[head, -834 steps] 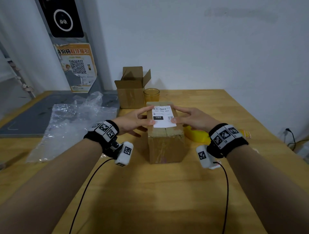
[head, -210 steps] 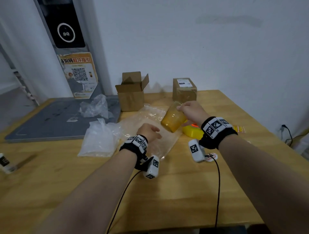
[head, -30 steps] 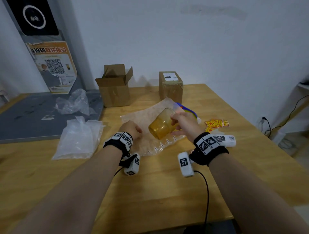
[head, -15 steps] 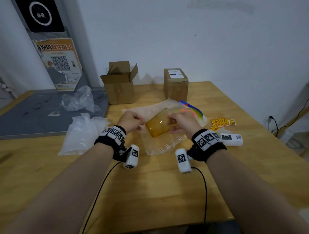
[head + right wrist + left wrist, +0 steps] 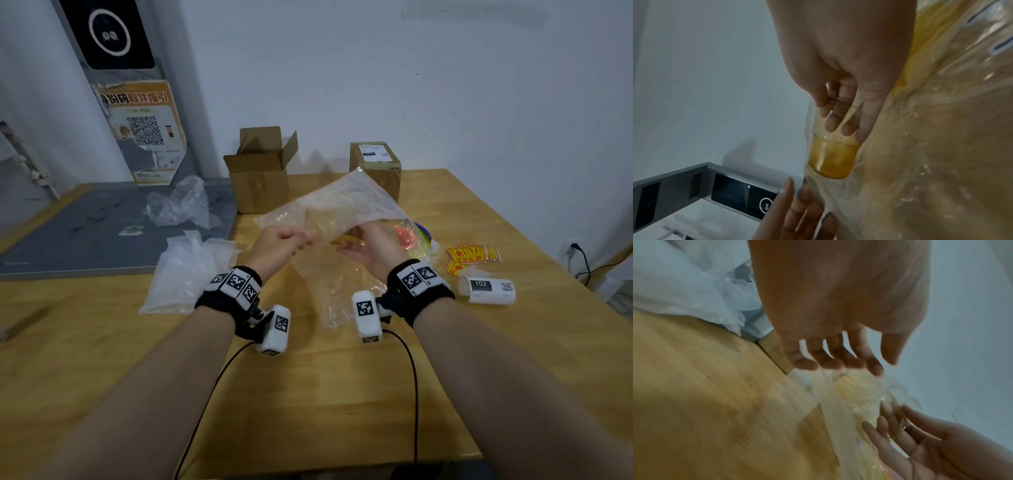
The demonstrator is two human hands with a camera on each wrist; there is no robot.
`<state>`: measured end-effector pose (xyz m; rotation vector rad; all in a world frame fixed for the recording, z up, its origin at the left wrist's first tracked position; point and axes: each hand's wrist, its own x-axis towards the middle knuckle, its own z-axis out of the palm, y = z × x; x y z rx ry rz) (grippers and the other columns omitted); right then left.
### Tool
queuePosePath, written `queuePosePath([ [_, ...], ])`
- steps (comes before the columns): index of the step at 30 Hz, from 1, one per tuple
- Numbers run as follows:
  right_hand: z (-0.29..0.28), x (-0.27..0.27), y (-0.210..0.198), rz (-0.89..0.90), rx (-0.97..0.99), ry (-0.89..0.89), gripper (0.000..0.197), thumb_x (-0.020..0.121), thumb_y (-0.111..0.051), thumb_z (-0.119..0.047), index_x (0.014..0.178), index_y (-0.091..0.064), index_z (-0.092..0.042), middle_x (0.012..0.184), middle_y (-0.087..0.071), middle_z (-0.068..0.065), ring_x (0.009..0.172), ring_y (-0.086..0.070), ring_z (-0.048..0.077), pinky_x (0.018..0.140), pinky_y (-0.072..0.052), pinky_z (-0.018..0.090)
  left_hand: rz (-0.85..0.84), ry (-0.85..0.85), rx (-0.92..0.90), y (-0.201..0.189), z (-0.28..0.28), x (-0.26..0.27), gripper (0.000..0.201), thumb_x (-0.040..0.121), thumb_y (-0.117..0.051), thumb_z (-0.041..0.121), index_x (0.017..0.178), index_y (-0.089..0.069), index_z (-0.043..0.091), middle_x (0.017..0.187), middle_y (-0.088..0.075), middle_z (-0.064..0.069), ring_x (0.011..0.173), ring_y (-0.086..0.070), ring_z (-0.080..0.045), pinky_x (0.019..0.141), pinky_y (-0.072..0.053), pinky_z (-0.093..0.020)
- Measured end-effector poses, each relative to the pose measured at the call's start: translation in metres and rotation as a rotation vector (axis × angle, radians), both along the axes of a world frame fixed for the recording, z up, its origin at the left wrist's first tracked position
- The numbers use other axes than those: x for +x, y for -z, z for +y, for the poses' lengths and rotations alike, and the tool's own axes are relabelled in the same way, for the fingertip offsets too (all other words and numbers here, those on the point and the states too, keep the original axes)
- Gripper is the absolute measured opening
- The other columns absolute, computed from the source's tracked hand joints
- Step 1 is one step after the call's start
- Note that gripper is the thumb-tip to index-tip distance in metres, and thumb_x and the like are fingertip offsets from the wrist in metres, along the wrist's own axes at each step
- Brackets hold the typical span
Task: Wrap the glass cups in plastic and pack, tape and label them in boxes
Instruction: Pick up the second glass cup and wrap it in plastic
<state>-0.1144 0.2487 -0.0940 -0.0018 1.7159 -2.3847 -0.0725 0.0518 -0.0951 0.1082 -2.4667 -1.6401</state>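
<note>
In the right wrist view an amber glass cup (image 5: pixel 830 160) lies on its side against a clear plastic sheet (image 5: pixel 931 146). My right hand (image 5: pixel 842 123) grips its rim, fingers inside the glass and thumb outside. In the head view the sheet (image 5: pixel 342 202) is raised off the table and draped over the cup, which hardly shows through it. My left hand (image 5: pixel 301 238) pinches the sheet's left edge just beside the cup's base, and my right hand (image 5: pixel 352 245) is under the sheet. In the left wrist view my left fingertips (image 5: pixel 838 366) touch the wrapped cup (image 5: pixel 855 387).
An open cardboard box (image 5: pixel 260 171) and a sealed, labelled box (image 5: pixel 375 168) stand at the back of the wooden table (image 5: pixel 342 394). A label roll (image 5: pixel 486 289) and red-yellow stickers (image 5: pixel 472 257) lie right. Plastic bags (image 5: pixel 185 270) and a grey mat (image 5: pixel 102 233) lie left.
The plastic sheet has come up off the table and over the cup, which now hardly shows in the head view. Both hands have risen a little.
</note>
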Motion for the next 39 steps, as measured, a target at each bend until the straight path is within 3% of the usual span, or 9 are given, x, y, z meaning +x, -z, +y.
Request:
queuePosePath([
  [4,-0.001,-0.002,-0.001,0.052,-0.022,0.044,0.012,0.104,-0.057,-0.011,0.111,-0.065,-0.006,0.092,-0.068,0.013,0.073,-0.066,0.028,0.093,-0.058,0.05,-0.011,-0.395,0.258,0.01,-0.009,-0.006,0.042,0.085,-0.079,0.045,0.109,-0.059,0.017,0.098,-0.062,0.004,0.087,-0.06,-0.011,0.077,-0.049,-0.028],
  [8,-0.004,-0.001,-0.007,0.081,-0.029,0.03,0.01,0.103,-0.059,-0.009,0.103,-0.064,-0.001,0.091,-0.068,0.016,0.072,-0.065,0.029,0.092,-0.058,0.05,-0.231,-0.136,0.634,0.02,-0.007,-0.006,0.047,0.089,-0.08,0.032,0.127,-0.063,0.011,0.113,-0.076,-0.008,0.105,-0.073,-0.03,0.077,-0.061,-0.043],
  [13,-0.013,-0.006,-0.022,0.151,0.21,0.022,0.017,0.103,-0.052,-0.011,0.114,-0.063,-0.004,0.099,-0.067,0.02,0.075,-0.07,0.033,0.07,-0.062,0.039,-0.434,0.048,0.55,0.022,-0.001,0.003,0.029,0.091,-0.076,0.015,0.117,-0.07,0.004,0.105,-0.078,-0.012,0.101,-0.072,-0.028,0.097,-0.057,-0.047],
  [19,-0.032,-0.01,-0.026,-0.017,0.334,-0.137,0.017,0.104,-0.046,-0.004,0.114,-0.06,-0.006,0.097,-0.059,0.011,0.079,-0.051,0.026,0.077,-0.054,0.04,-0.575,0.055,0.458,0.029,-0.002,0.014,0.027,0.092,-0.075,0.014,0.116,-0.067,0.005,0.093,-0.076,-0.009,0.083,-0.072,-0.023,0.069,-0.06,-0.036],
  [27,-0.026,-0.003,-0.027,-0.111,0.317,-0.191,0.039,0.093,-0.06,0.001,0.131,-0.051,0.0,0.131,-0.058,0.016,0.121,-0.058,0.03,0.111,-0.049,0.049,-0.513,-0.06,0.533,0.022,-0.015,0.011,0.033,0.098,-0.068,0.018,0.125,-0.063,0.0,0.098,-0.074,-0.016,0.078,-0.073,-0.029,0.051,-0.058,-0.033],
  [33,0.009,0.01,-0.052,0.065,0.737,-0.065,0.023,0.098,-0.065,-0.018,0.115,-0.069,-0.004,0.11,-0.073,0.01,0.088,-0.07,0.03,0.072,-0.064,0.038,-0.431,-0.127,0.636,0.011,-0.025,0.013,0.027,0.1,-0.058,0.021,0.116,-0.066,0.001,0.111,-0.07,-0.018,0.087,-0.07,-0.029,0.065,-0.057,-0.038],
  [35,0.026,0.01,-0.056,0.212,0.956,0.127,0.026,0.097,-0.057,-0.024,0.11,-0.076,-0.011,0.111,-0.075,0.007,0.099,-0.067,0.029,0.084,-0.06,0.042,-0.363,-0.182,0.652,0.005,-0.022,0.016,0.02,0.101,-0.043,0.008,0.109,-0.061,0.004,0.109,-0.065,-0.017,0.085,-0.064,-0.028,0.071,-0.053,-0.04],
  [37,0.043,0.007,-0.058,0.249,1.019,0.258,0.036,0.094,-0.047,-0.026,0.112,-0.077,-0.019,0.118,-0.073,0.004,0.109,-0.064,0.03,0.098,-0.054,0.047,-0.282,-0.22,0.644,0.003,-0.024,0.017,0.048,0.098,-0.034,-0.006,0.138,-0.051,0.014,0.123,-0.055,-0.018,0.088,-0.061,-0.028,0.07,-0.054,-0.039],
  [39,0.059,-0.001,-0.057,0.211,1.015,0.25,0.039,0.093,-0.043,-0.018,0.112,-0.077,-0.016,0.116,-0.072,0.01,0.099,-0.062,0.033,0.088,-0.053,0.044,-0.186,-0.151,0.572,0.004,-0.028,0.022,0.071,0.097,-0.042,-0.013,0.154,-0.036,0.028,0.133,-0.053,-0.018,0.094,-0.064,-0.03,0.059,-0.058,-0.034],
])
